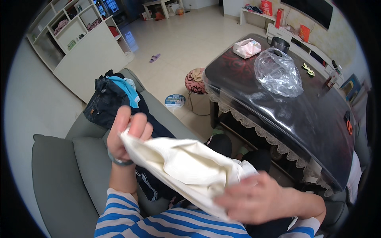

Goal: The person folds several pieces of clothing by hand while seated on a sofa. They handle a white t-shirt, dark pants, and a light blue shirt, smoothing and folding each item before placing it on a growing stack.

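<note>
A piece of white cloth (190, 166), perhaps a garment, is stretched above my lap between both hands. My left hand (126, 134), with a band at the wrist, pinches its upper left corner. At the other end, my right hand (253, 197) is blurred, its fingers closed on the lower right part of the cloth. The fabric gapes in loose folds in the middle. Beyond my left hand, dark trousers (104, 101) and a light blue garment (126, 89) lie heaped on the grey sofa (169, 116). Dark clothing also lies under the cloth, beside my legs.
At the right stands a dark table (238, 74) under clear plastic with a lace edge. It bears a clear plastic bag (278, 74), a tissue pack (247, 48), a dark pot (279, 44) and orange-handled scissors (349, 123). A round stool (195, 81) stands beside it.
</note>
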A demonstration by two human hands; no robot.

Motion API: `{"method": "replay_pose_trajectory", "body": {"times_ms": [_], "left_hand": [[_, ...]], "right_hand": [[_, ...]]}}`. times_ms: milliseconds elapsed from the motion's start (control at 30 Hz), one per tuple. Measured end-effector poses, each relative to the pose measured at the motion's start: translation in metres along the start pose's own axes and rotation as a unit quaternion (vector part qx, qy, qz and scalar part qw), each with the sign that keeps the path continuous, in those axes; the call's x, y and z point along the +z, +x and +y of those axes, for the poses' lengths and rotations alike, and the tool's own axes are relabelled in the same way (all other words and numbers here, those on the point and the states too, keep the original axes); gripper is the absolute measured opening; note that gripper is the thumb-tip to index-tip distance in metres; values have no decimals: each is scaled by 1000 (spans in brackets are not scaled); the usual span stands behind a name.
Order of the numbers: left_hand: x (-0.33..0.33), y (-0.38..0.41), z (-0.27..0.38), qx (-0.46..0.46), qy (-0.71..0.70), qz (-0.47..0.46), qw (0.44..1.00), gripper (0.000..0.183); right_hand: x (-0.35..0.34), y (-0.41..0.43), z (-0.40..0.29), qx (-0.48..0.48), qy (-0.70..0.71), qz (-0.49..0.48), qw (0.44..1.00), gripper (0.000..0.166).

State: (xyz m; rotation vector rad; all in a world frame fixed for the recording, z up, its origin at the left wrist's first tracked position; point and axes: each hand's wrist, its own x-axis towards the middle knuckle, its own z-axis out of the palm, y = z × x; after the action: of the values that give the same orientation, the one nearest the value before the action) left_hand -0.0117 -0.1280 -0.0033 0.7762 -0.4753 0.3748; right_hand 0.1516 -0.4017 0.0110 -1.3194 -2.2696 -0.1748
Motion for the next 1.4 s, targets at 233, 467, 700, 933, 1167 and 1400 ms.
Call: {"method": "replay_pose_trajectory", "body": {"times_ms": [233,467,700,933,1167,1400], "left_hand": [[-6,48,19,-2,122,35,992,22],[-1,81,78,57,277,32,959,13],[-3,137,164,240,358,5,902,13],[-34,148,221,266,483,8,834,16],[-88,146,241,297,503,182,791,14],[-50,148,249,298,539,203,761,12]], "right_hand": [[-18,17,8,40,46,-116,991,20],[-72,34,63,162,-177,-107,965,19],[-146,109,89,144,-295,111,938,31],[-153,179,69,248,-287,169,910,21],[-157,215,118,301,-192,140,924,28],[-168,235,163,252,-215,185,925,29]]}}
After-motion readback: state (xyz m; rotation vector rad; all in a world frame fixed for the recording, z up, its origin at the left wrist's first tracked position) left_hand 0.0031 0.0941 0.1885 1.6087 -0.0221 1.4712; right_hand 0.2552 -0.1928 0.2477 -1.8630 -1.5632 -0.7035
